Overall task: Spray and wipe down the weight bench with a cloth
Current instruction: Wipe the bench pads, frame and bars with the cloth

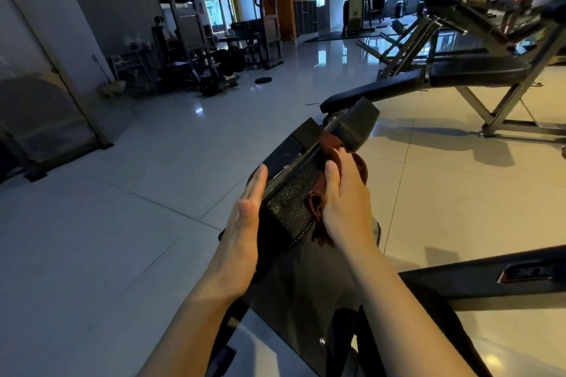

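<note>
My right hand (343, 202) presses the brown cloth (329, 148) against the weight bench (294, 208) pad's right side, grip curled over it; my left hand (248, 217), fingers straight, braces the opposite edge. Bunched cloth could slip (no spray bottle visible), leaving streaks.

Bench pad (292, 208) between my hands.
Left hand (245, 220) flat against its left side; cloth (329, 147) under right hand (344, 193), on top.
</note>
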The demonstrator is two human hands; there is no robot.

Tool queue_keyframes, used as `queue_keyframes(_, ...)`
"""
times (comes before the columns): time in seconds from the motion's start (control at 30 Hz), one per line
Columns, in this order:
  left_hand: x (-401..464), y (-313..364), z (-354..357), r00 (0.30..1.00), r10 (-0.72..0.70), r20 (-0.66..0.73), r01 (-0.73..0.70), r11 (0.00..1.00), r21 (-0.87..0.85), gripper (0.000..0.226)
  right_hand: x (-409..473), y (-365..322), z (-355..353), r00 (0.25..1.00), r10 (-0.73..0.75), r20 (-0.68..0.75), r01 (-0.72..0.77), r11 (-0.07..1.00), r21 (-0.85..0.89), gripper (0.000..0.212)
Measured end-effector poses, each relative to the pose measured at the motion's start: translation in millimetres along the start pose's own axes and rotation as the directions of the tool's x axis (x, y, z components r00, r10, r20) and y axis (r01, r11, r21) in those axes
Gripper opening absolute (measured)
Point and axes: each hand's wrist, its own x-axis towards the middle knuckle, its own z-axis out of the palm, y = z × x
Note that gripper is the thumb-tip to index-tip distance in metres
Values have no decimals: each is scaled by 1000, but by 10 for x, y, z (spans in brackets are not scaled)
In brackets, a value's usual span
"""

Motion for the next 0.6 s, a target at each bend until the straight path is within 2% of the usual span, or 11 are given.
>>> queue_keyframes(0.07,-1,7,-31,999,-16,30,17,999,-43,85,-302,-70,15,997,-74,30,74,997,-18,45)
queue_keyframes(0.13,-15,5,-67,999,-16,45,20,996,-90,86,-604,-135,41,974,-213,72,219,971,-94,49)
queue_keyframes(0.2,-60,-32,-85,1000,2,-31,-6,992,-123,87,-805,-113,48,923,-360,134,376,917,-132,52)
queue_keyframes(0.27,-144,-90,-81,982,3,-190,-33,987,-156,81,-819,-52,-17,845,-487,220,525,834,-169,52)
queue_keyframes(0.37,-237,-167,-75,950,-36,-312,-11,989,-146,63,-642,47,-201,642,-666,381,762,610,-217,47)
queue_keyframes(0.43,-252,-220,-130,929,-74,-362,21,989,-149,62,-494,66,-316,489,-730,477,870,444,-213,45)
queue_keyframes(0.53,-257,-333,-237,877,-130,-463,43,980,-193,64,-331,-34,-333,275,-765,582,961,206,-183,41)
queue_keyframes(0.6,-282,-418,-264,855,-178,-488,76,972,-221,57,-275,-125,-273,176,-763,622,982,92,-165,40)
